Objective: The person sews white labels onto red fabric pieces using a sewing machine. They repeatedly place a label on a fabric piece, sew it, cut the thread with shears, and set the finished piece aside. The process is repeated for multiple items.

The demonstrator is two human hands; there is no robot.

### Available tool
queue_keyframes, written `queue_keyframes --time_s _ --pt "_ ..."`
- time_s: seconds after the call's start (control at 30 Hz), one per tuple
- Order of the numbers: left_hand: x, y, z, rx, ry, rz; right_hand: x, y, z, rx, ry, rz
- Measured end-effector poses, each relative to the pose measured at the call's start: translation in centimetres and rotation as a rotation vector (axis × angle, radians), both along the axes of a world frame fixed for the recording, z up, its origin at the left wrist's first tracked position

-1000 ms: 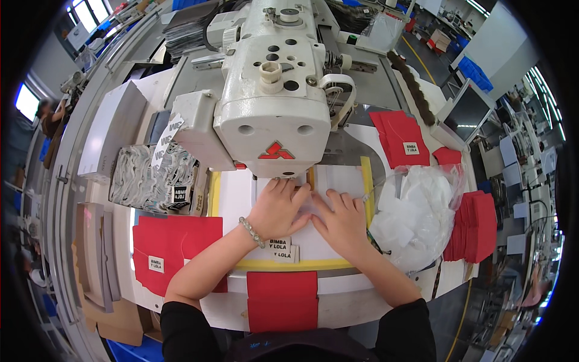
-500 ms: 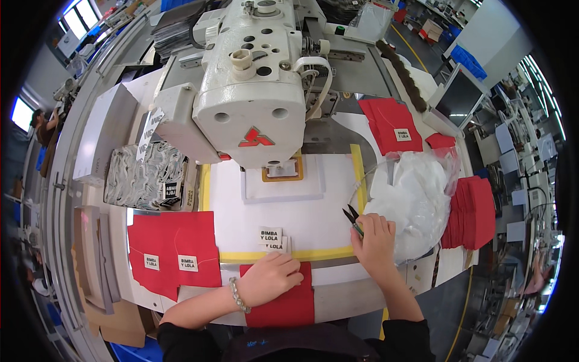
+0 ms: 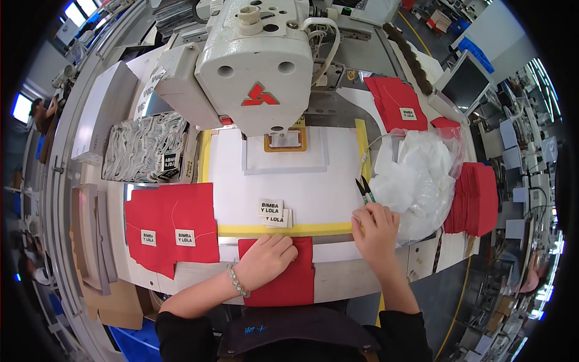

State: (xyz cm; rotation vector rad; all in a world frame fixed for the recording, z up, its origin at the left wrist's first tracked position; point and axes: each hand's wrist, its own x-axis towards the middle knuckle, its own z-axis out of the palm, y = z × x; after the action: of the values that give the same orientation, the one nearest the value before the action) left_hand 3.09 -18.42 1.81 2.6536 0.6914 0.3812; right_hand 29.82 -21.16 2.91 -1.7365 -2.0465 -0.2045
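My left hand [image 3: 268, 258] lies across the top of a red fabric piece [image 3: 283, 288] at the table's near edge, fingers lightly bent and resting on the cloth. A bracelet circles that wrist. In my right hand [image 3: 376, 232] is a pair of thread snips [image 3: 368, 194] with dark blades pointing away from me. The fingers are wrapped around its greenish handle. Ahead of the left hand, a few overlapping white labels [image 3: 271, 209] with dark print lie on the white work surface [image 3: 235, 199] edged in yellow tape.
A white sewing machine head [image 3: 253, 72] stands ahead, above a framed clamp [image 3: 285, 140]. Red pieces with labels [image 3: 199, 208] lie left, near a box of labels [image 3: 145, 148]. At right are a clear plastic bag [image 3: 416, 181], stacked red fabric [image 3: 473, 199] and a screen [image 3: 465, 84].
The whole view has tilted, so the machine and table sit higher in the picture. My right hand is nearer me relative to the table, and the snips point more straight ahead.
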Motion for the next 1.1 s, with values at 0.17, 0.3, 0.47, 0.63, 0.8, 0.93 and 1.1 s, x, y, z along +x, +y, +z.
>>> queue_keyframes --time_s 0.17,0.3,0.47,0.63,0.8,0.93,1.1 --pt "-0.8 -0.7 -0.9 0.122 -0.062 -0.005 -0.4 -1.4 1.2 0.038 0.066 0.15" --pt "-1.6 -1.4 0.2 0.278 -0.131 -0.012 -0.4 -3.3 1.1 0.011 0.333 0.411" --pt "-1.6 -2.0 3.2 0.482 -0.219 -0.077 -2.6 -6.0 -1.3 -0.018 0.645 0.754" --pt "0.7 -0.6 5.4 0.715 -0.292 -0.144 -3.6 -6.7 -2.1 -0.315 0.679 0.709" --pt "3.3 1.3 8.4 0.851 -0.401 -0.146 -1.5 -3.8 -0.3 0.044 0.535 0.594" --pt "4.5 3.0 8.1 0.788 -0.346 -0.242 -0.5 -1.4 1.9 -0.047 0.768 0.104" --pt "6.9 6.2 3.9 0.539 -0.178 -0.156 1.6 1.2 0.7 -0.315 1.312 -0.071"
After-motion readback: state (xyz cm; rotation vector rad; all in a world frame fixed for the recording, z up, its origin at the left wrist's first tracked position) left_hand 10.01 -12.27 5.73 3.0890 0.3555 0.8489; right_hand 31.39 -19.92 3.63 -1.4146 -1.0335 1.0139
